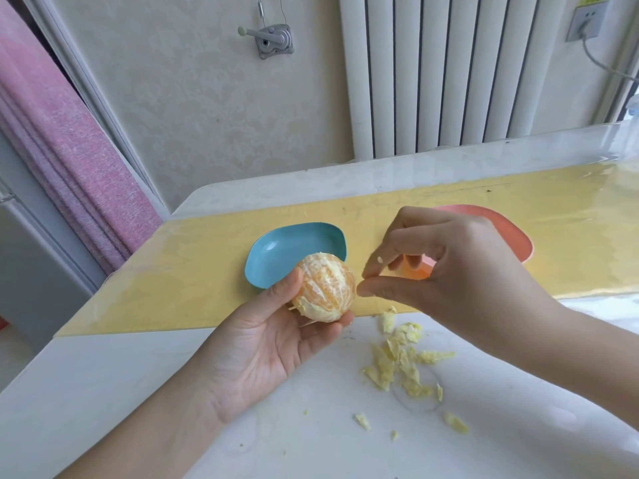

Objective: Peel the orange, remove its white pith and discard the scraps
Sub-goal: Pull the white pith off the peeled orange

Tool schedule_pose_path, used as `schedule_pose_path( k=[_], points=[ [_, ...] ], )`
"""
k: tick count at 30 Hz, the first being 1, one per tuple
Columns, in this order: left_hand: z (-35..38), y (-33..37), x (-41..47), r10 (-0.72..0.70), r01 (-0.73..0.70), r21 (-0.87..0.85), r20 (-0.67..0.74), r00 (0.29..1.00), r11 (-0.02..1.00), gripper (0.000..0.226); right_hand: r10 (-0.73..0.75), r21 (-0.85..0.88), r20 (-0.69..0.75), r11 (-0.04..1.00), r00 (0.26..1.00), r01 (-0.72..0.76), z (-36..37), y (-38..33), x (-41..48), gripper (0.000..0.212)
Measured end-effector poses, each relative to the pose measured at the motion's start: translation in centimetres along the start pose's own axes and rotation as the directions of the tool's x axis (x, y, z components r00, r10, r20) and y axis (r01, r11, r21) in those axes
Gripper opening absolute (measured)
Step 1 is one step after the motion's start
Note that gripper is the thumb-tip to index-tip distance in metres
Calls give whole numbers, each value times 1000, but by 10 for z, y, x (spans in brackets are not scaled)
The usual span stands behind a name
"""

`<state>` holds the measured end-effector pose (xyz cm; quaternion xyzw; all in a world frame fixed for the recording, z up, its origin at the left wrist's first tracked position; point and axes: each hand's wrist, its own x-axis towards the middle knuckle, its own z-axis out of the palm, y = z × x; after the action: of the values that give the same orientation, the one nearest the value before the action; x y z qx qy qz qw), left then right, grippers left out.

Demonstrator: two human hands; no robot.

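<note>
My left hand [273,335] holds a peeled orange [326,286] between thumb and fingertips, above the near edge of the yellow mat [193,271]. White pith streaks still cover parts of the fruit. My right hand [446,271] hovers just right of the orange, thumb and forefinger pinched on a thin pith strand [363,280] close to the fruit. A small white fleck sits on one fingertip. A pile of pale yellow pith scraps [401,361] lies on the white table below my right hand.
An empty blue dish [276,254] sits behind the orange on the mat. A pink dish [511,236] is partly hidden behind my right hand, with orange peel [416,271] showing in it. A white table [103,392], radiator and wall lie beyond.
</note>
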<state>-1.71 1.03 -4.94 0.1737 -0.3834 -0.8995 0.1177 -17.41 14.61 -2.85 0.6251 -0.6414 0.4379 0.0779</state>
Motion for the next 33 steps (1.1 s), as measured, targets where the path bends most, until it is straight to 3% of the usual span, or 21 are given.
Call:
schedule_pose_path(
  k=[4, 12, 30, 33],
  points=[
    [0, -1, 0, 15, -15, 8, -17, 1000, 1000, 77, -9, 13, 5, 1000, 1000, 9, 0, 1, 0, 8],
    [5, -2, -2, 79, -79, 79, 3, 997, 994, 65, -142, 23, 13, 990, 990, 141, 2, 0, -3, 23],
    [11, -8, -8, 147, -145, 163, 0, 989, 976, 62, -241, -133, -42, 963, 970, 233, 1, -3, -4, 9],
    [7, -8, -9, 164, -160, 252, 2, 986, 954, 60, -259, -138, -45, 958, 965, 251, 0, -2, -3, 7]
  ],
)
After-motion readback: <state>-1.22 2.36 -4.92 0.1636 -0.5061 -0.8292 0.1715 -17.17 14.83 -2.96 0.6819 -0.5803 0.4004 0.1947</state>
